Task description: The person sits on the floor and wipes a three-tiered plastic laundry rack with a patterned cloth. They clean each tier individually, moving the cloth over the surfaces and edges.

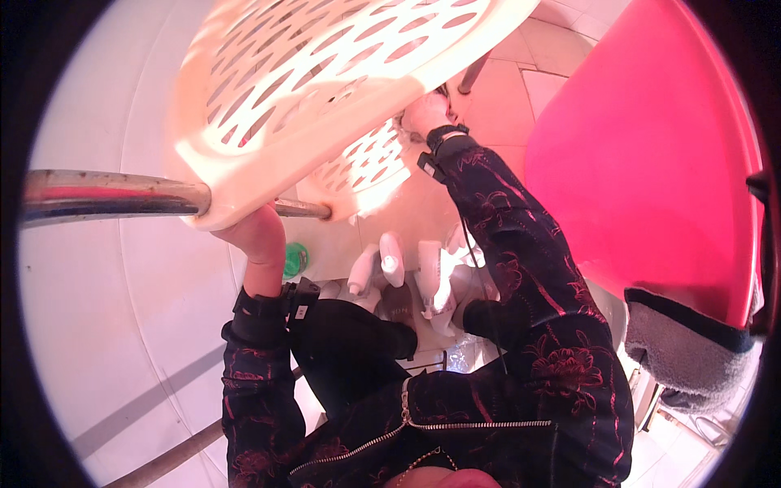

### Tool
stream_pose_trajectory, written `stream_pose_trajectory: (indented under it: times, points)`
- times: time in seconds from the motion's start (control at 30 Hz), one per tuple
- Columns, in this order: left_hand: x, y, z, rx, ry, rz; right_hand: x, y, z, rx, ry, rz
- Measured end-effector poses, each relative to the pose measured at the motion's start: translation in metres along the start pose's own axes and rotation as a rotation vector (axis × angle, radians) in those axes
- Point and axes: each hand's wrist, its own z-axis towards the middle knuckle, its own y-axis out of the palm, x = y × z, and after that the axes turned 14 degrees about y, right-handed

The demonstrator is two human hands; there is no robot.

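Note:
A pale plastic rack with oval holes in its shelves (305,149) and metal tube legs (116,194) stands tilted in the view before me. My left hand (259,235) is at the underside of the upper shelf's near corner, its fingers hidden behind the rim. Past the shelf's right edge, my right hand (427,116) is beside the lower shelf (366,161), partly hidden, with something dark and blurred at its fingers. Whether it grips this I cannot tell. Several white plastic bottles (392,259) are on the floor by my feet.
A large pink plastic tub (640,165) takes up the right side. A grey fleece cloth (689,354) with a dark band hangs at its lower rim. A green round container (296,260) is near my left wrist. White wall panels (91,268) rise at the left, above the tiled floor (497,100).

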Motion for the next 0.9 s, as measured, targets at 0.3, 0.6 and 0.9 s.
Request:
stream_pose_trajectory:
  times: [0.3, 0.6, 0.9]
  points:
    - [0.002, 0.005, -0.001, -0.045, 0.017, 0.007, -0.019, 0.016, -0.098, -1.339, 0.023, 1.797]
    - [-0.006, -0.005, -0.003, -0.045, 0.022, 0.014, 0.056, -0.065, -0.017, -0.345, -0.18, 1.782]
    - [0.009, 0.006, 0.002, 0.006, -0.028, 0.005, 0.007, 0.006, -0.049, 0.285, -0.166, 0.094]
